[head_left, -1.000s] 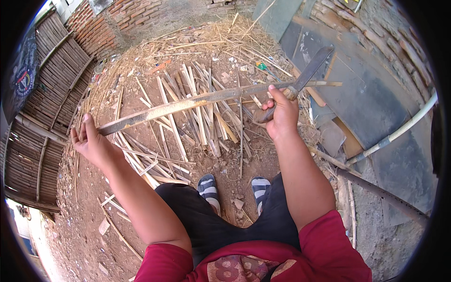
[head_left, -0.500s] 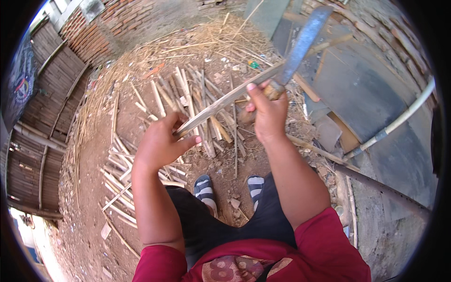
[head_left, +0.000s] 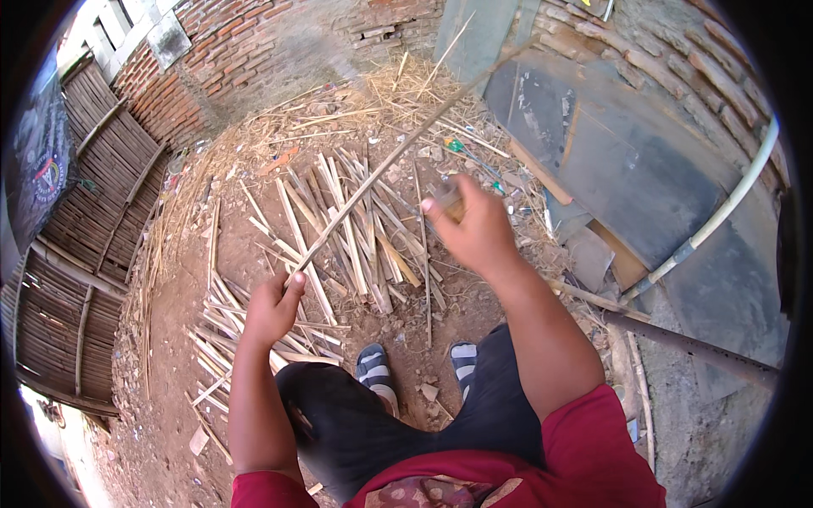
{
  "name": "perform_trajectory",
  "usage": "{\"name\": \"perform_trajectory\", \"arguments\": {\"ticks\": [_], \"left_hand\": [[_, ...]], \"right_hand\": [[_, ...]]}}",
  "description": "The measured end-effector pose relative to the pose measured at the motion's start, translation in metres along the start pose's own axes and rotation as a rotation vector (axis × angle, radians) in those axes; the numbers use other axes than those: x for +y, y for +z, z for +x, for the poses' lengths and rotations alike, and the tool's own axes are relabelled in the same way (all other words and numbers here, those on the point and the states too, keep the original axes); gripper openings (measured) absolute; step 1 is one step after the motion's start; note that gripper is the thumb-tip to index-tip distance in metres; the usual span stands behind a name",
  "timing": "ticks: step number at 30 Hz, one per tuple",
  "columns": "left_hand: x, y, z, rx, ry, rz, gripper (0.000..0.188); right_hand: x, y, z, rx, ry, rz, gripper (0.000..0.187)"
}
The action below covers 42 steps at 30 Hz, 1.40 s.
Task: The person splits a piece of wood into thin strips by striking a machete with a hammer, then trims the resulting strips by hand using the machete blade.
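My left hand (head_left: 274, 308) pinches the near end of a long, thin split-wood stick (head_left: 400, 152), which slants up and away to the far right. Closed around a worn wooden handle (head_left: 453, 203), my right hand (head_left: 479, 227) is to the right of the stick and apart from it. The handle belongs to the machete whose blade showed earlier; now the blade is smeared by motion and I cannot make out its position. Beneath the stick, a loose pile of split sticks (head_left: 360, 229) lies on the dirt.
More split sticks (head_left: 222, 330) lie left of my legs. Dry straw (head_left: 356, 106) covers the ground before a brick wall (head_left: 246, 55). Dark boards (head_left: 627, 161) and a pale curved pipe (head_left: 720, 220) stand at right, a woven bamboo wall (head_left: 102, 178) at left.
My left hand has moved down and left with the stick's near end. The right hand has come away from the stick and sits lower; the machete blade, raised before, is now blurred.
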<state>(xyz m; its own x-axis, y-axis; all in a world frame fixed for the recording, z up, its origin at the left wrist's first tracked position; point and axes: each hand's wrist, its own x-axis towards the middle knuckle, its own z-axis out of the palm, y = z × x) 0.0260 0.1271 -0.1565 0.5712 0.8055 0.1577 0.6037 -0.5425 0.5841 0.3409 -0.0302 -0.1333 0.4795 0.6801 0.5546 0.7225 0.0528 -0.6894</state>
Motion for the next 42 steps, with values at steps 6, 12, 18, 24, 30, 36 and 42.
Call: {"name": "perform_trajectory", "arguments": {"ticks": [6,12,18,24,30,36,42], "left_hand": [[-0.016,-0.035,-0.094,0.136,-0.118,0.27,0.055],[-0.03,-0.059,-0.19,0.106,-0.283,0.231,0.054],[-0.027,-0.037,-0.25,0.072,-0.371,0.036,0.053],[-0.017,-0.03,-0.3,0.031,-0.508,0.034,0.049],[0.011,-0.011,-0.325,-0.025,-0.693,-0.111,0.049],[0.008,0.007,-0.345,-0.027,-0.643,-0.093,0.054],[0.008,0.01,-0.341,-0.041,-0.611,-0.002,0.056]], "right_hand": [[-0.013,0.038,-0.027,-0.265,-0.375,-0.261,0.026],[-0.007,0.031,-0.023,-0.226,-0.203,-0.204,0.026],[-0.028,0.04,-0.043,-0.41,-0.49,-0.139,0.025],[-0.003,0.036,-0.031,-0.401,-0.257,-0.192,0.022],[-0.025,0.033,-0.046,-0.557,-0.386,-0.195,0.023],[-0.025,0.042,-0.05,-0.708,-0.411,-0.213,0.02],[-0.014,0.037,-0.047,-0.629,-0.356,-0.247,0.018]]}}
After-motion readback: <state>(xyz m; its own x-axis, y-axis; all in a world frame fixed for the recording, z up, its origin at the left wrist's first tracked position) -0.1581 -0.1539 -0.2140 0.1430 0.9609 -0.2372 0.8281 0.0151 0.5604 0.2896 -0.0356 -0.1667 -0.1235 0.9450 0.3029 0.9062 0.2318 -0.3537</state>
